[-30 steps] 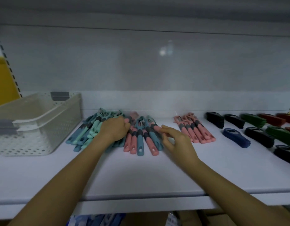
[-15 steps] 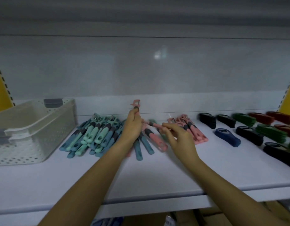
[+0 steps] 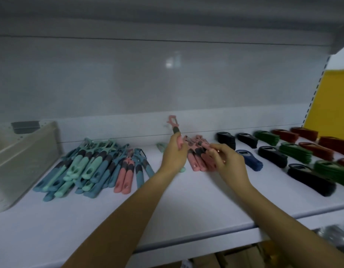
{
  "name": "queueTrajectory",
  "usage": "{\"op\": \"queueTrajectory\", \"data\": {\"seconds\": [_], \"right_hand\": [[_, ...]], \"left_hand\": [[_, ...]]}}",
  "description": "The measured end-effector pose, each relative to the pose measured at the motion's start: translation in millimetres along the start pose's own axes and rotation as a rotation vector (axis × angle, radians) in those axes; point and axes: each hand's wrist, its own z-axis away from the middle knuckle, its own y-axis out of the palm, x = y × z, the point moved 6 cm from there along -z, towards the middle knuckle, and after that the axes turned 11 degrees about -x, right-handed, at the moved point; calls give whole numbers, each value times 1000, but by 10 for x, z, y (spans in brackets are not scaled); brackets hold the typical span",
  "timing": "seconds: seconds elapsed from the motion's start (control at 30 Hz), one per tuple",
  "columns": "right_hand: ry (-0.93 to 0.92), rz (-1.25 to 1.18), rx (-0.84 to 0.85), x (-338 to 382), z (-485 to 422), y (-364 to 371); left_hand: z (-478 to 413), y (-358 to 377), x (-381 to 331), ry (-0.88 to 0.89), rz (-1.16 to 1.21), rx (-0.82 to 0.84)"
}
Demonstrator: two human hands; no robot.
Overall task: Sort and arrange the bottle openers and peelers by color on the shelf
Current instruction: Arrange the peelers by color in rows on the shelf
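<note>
Left hand has a pink peeler clenched upright over the shelf, likely bound for the pink pile. There the right hand pinches another pink one, probably squaring it up.

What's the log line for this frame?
left hand: holds upright pink peeler | right hand: pinches second pink peeler at pink pile | stray pink peelers beside blue-teal pile

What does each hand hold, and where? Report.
Left hand grips a pink peeler by its handle. Right hand pinches a second pink peeler; where, cannot tell.
</note>
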Motion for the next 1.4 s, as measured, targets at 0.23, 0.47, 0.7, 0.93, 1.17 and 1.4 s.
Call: {"op": "queueTrajectory", "data": {"seconds": [0.23,0.47,0.7,0.93,1.17,1.4], "right_hand": [[-144,57,105,-21,-200,41],[-215,240,267,-268,-77,116],[-203,241,473,-410,39,238],[-192,262,442,-440,39,253],[-102,250,438,-494,-10,232],[-133,255,450,-493,2,268]], "left_hand": [[67,257,253,106,-323,147],[41,294,423,240,-766,249],[62,252,427,280,-752,265],[157,289,354,281,-751,387],[80,293,388,341,-782,350],[84,353,362,416,-733,347]]}}
